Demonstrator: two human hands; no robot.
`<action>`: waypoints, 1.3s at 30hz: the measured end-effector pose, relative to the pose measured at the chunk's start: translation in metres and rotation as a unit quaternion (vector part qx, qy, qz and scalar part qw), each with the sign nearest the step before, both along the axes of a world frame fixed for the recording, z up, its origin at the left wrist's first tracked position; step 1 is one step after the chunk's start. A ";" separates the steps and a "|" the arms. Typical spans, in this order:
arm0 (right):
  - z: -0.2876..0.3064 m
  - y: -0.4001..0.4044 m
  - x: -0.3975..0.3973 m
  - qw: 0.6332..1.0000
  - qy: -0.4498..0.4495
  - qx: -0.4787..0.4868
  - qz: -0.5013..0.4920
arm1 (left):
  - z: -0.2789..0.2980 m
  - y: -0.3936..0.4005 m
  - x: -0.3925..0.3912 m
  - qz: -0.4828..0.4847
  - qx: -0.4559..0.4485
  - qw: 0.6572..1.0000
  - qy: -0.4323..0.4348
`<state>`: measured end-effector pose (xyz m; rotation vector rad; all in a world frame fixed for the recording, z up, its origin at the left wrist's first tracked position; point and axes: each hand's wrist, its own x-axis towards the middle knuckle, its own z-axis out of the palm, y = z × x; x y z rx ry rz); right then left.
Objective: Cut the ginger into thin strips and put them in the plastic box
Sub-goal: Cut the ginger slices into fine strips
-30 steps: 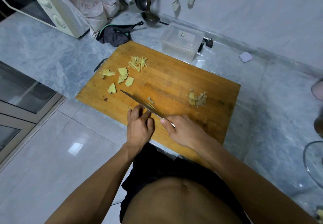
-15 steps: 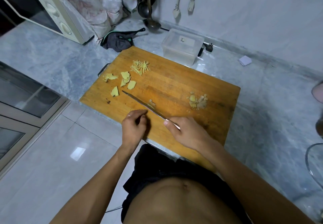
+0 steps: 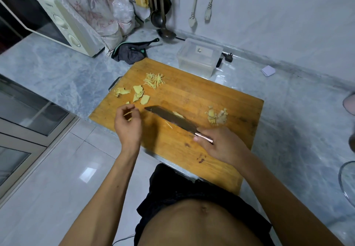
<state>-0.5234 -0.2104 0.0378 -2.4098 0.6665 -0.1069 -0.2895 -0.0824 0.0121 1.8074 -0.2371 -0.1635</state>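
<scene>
The left hand (image 3: 128, 124), which half a second ago rested fingertips-down beside the blade, is now lifted off the board with fingers curled, pinching a few pale yellow ginger strips (image 3: 129, 113). The right hand (image 3: 221, 144) still grips the copper-coloured handle of the dark, flat-bladed steel knife (image 3: 171, 119), but the blade has turned from edge-down to lying nearly flat, with a bit of ginger stuck to its face. This suggests one slice is finished and its strips are being gathered, probably for the pile. Outward from the hands, on the rectangular, scuffed orange-brown wooden cutting board (image 3: 192, 95): at ten o'clock lie thin, smooth-cut ginger slices (image 3: 138, 94), irregular in outline and not yet cut into strips; at eleven o'clock a loose heap of fine, stick-like strips (image 3: 154, 79); at three o'clock knobbly beige trimmings (image 3: 217, 116). Past the board's far edge at twelve o'clock, on the grey veined marble bench (image 3: 57, 72), sits the clear square plastic box (image 3: 198, 57); whether it has a lid on is unclear, and no ginger shows inside.
</scene>
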 end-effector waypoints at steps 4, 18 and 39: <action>0.003 -0.002 0.005 0.982 0.052 -0.155 0.094 | 0.019 -0.009 0.013 -0.235 0.120 0.960 -0.089; -0.016 0.001 -0.003 0.962 -0.012 -0.238 0.135 | 0.008 -0.052 0.032 -0.472 0.288 0.833 -0.006; -0.009 0.003 0.013 0.954 -0.086 0.181 -0.222 | -0.004 -0.039 0.027 -0.544 0.409 0.693 -0.239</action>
